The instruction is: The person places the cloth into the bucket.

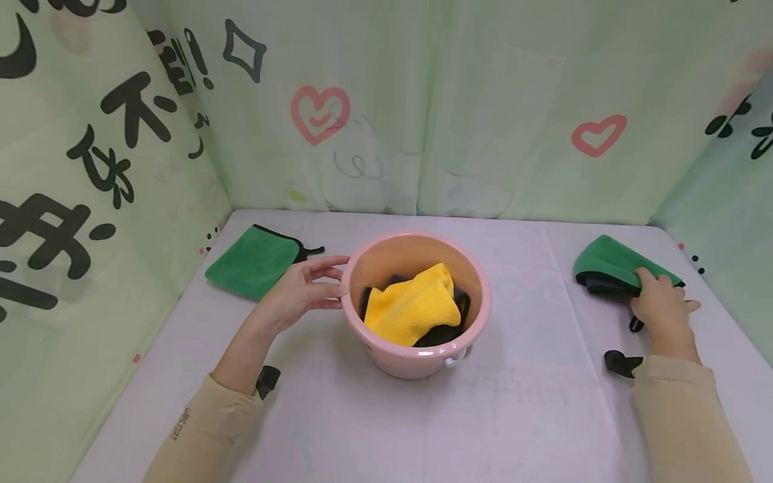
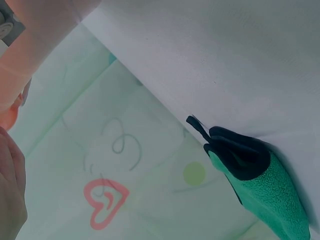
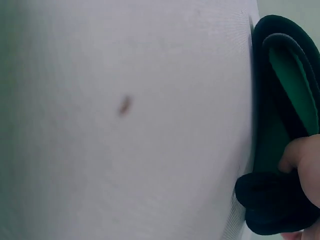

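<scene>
In the middle of the table stands a pink bucket (image 1: 417, 359), with a yellow cloth (image 1: 413, 305) and some dark cloth inside. My left hand (image 1: 302, 288) touches the bucket's left rim with extended fingers; only its edge shows in the left wrist view. At the right, my right hand (image 1: 661, 305) pinches the near edge of a folded green cloth (image 1: 616, 261) with black trim. The right wrist view shows the thumb (image 3: 300, 160) on this cloth's folded layers. A second green cloth (image 1: 250, 265) lies behind my left hand, its black loop pointing toward the bucket.
The white table (image 1: 519, 416) meets printed pale green curtains (image 1: 495, 100) at the back and both sides. A white knob (image 1: 455, 361) sticks out from the bucket's near right side. Black straps go round both wrists.
</scene>
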